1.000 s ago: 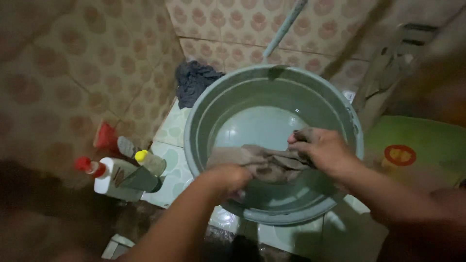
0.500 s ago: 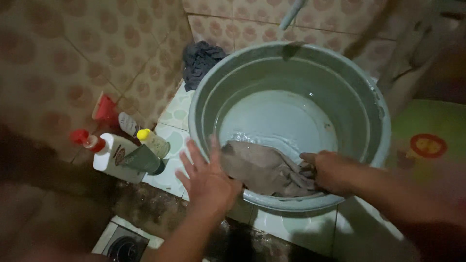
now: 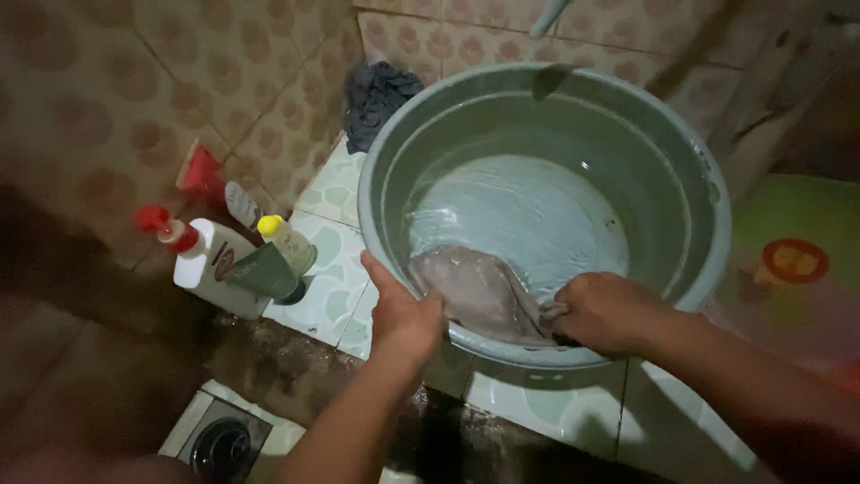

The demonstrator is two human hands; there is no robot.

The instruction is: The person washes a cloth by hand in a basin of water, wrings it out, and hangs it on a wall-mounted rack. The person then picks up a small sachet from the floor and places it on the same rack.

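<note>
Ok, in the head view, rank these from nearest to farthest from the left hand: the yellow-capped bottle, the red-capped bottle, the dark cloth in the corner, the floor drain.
From the left hand, gripping the basin rim:
1. Yellow-capped bottle, just to its left.
2. Floor drain, below left, and red-capped bottle, farther left: too close to call.
3. Dark cloth, up in the wall corner.

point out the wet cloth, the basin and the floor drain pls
wet cloth (image 3: 479, 291), head view, on its flat middle inside the basin.
basin (image 3: 369, 193), head view, on the left rim.
floor drain (image 3: 221, 445), head view, on the dark round grate.
</note>
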